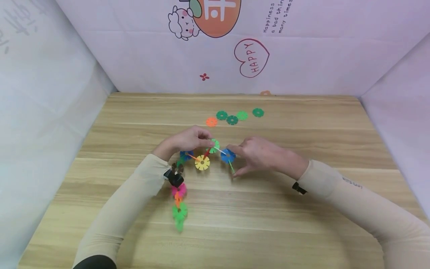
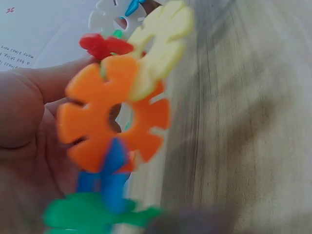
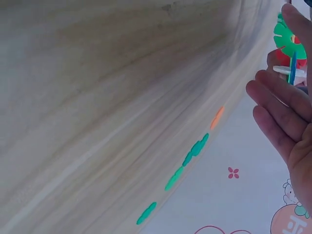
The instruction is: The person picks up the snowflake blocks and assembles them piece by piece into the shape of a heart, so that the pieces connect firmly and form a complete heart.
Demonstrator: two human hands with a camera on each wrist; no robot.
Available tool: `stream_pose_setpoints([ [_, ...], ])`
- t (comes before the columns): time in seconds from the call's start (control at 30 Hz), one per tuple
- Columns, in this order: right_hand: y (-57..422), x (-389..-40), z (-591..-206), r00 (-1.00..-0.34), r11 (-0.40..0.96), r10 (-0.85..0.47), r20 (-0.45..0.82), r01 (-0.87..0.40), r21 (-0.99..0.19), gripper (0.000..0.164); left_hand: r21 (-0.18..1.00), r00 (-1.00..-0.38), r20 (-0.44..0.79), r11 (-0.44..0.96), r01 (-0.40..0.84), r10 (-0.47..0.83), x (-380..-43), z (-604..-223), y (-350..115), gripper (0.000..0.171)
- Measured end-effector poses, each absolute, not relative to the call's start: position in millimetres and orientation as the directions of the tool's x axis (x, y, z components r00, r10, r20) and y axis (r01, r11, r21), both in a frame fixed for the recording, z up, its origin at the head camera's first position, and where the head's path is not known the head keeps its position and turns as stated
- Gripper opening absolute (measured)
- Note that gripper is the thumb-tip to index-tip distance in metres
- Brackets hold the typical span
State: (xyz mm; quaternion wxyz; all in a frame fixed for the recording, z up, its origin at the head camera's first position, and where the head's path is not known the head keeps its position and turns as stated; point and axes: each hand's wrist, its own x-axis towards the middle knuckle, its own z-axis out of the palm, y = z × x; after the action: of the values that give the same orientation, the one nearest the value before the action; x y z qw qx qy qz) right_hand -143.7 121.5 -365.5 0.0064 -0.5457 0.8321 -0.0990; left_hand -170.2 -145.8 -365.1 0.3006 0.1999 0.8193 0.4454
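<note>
A chain of slotted plastic interlocking discs, with yellow (image 1: 202, 163), blue (image 1: 228, 155) and light green (image 1: 231, 167) ones at its right part, hangs above the wooden table. My left hand (image 1: 189, 140) pinches another light green disc (image 1: 215, 145) near the chain's top. My right hand (image 1: 260, 155) has its index finger by the blue disc and its thumb at the lower edge of the edge-on green disc, between which the chain's end sits. In the left wrist view an orange disc (image 2: 87, 117) hangs before the left palm. The right hand's other fingers (image 3: 275, 114) extend loosely.
Loose discs lie at the back of the table (image 1: 302, 209): an orange one (image 1: 211, 121), dark green ones (image 1: 258, 112) and a light green one (image 1: 242, 115). The chain's tail, with a pink disc (image 1: 179, 190), dangles below the left wrist. White printed sheets (image 1: 141, 56) enclose the table's back and sides.
</note>
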Motion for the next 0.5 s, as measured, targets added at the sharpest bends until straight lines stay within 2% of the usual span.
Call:
stream_pose_setpoints([
  [0.2, 120, -143, -368, -0.412, 0.392, -0.902, 0.129, -0.907, -0.154, 0.069, 0.856, -0.77, -0.282, 0.512, 0.067, 0.572, -169, -363, -146, 0.019],
  [0.5, 117, -143, -378, -0.409, 0.375, -0.88, 0.242, -0.91, -0.176, 0.066, 0.845, -0.799, -0.293, 0.533, 0.041, 0.526, -165, -358, -147, 0.016],
])
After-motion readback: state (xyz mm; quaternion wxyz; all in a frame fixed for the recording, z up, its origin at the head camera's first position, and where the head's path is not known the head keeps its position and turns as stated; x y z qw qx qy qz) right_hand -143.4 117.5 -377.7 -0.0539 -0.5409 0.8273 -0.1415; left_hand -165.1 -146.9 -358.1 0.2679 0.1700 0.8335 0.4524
